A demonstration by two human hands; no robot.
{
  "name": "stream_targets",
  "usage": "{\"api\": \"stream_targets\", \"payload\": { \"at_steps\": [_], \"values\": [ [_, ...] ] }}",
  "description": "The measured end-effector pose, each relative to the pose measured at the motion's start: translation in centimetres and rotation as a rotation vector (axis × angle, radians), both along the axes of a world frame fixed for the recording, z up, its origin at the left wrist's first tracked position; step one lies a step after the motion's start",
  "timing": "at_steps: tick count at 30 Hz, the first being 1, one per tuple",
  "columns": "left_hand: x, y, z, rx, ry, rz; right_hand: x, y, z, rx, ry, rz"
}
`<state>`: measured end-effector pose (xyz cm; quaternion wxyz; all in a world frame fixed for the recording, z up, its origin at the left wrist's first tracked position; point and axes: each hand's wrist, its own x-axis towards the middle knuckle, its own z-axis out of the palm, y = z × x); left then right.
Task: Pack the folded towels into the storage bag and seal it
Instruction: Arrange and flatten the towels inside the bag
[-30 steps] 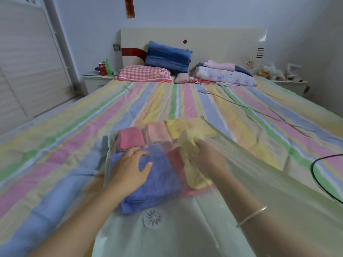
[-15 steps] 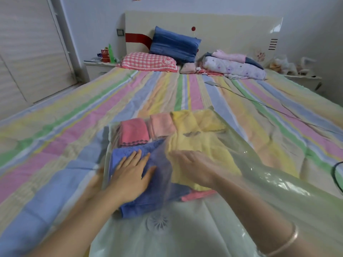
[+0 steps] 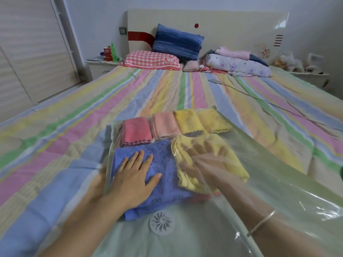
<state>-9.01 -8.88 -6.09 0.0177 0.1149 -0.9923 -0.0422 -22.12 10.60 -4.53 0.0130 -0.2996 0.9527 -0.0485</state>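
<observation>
A clear plastic storage bag [image 3: 269, 175] with a round white valve [image 3: 161, 222] lies on the striped bed. Inside it, a far row holds a red towel [image 3: 136, 131], a pink towel [image 3: 166, 125] and two yellow towels [image 3: 202, 121]. Nearer lie a blue towel [image 3: 167, 180] and a yellow towel [image 3: 233, 164]. My left hand [image 3: 136, 177] rests flat on the blue towel, fingers spread. My right hand [image 3: 202, 156] reaches inside the bag and lies flat on the near yellow towel, seen through the film.
The striped bedsheet [image 3: 74, 145] spreads all around the bag. At the headboard lie a blue pillow [image 3: 177, 42], a checked pillow [image 3: 151, 59] and a pile of folded clothes [image 3: 237, 64]. A cable [image 3: 259, 98] crosses the right side. A nightstand [image 3: 101, 65] stands far left.
The yellow towel, bunched in my right hand a second ago, now lies flat beside the blue towel with my right hand spread on it. My left hand stayed on the blue towel.
</observation>
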Motion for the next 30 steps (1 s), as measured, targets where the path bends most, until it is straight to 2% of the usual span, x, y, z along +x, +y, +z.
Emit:
{"api": "stream_targets", "payload": {
  "at_steps": [10, 12, 15, 18, 20, 24, 30],
  "values": [
    [0.1, -0.4, 0.1, 0.037, -0.026, -0.026, -1.4, -2.1, -0.4, 0.277, -0.03, 0.024],
    [0.3, -0.2, 0.6, 0.065, 0.045, -0.019, -0.9, -1.6, -0.6, 0.184, -0.038, 0.024],
    [1.2, 0.8, 1.4, 0.059, 0.303, -0.067, 0.0, 0.7, 0.0, -0.013, 0.068, 0.039],
    [1.9, 3.0, 2.2, 0.111, 0.468, -0.174, 1.5, 3.3, 0.0, -0.093, 0.144, -0.184],
    [2.4, 4.8, 2.5, 0.178, 0.473, -0.216, 2.9, 4.7, -1.1, -0.073, 0.099, -0.23],
    [3.4, 8.7, 3.6, 0.377, 0.421, -0.315, 3.9, 6.5, -1.1, -0.115, 0.063, -0.115],
    [4.7, 14.4, 5.3, 0.558, 0.418, -0.439, 6.6, 12.0, -1.5, -0.114, 0.068, 0.087]
  ]
}}
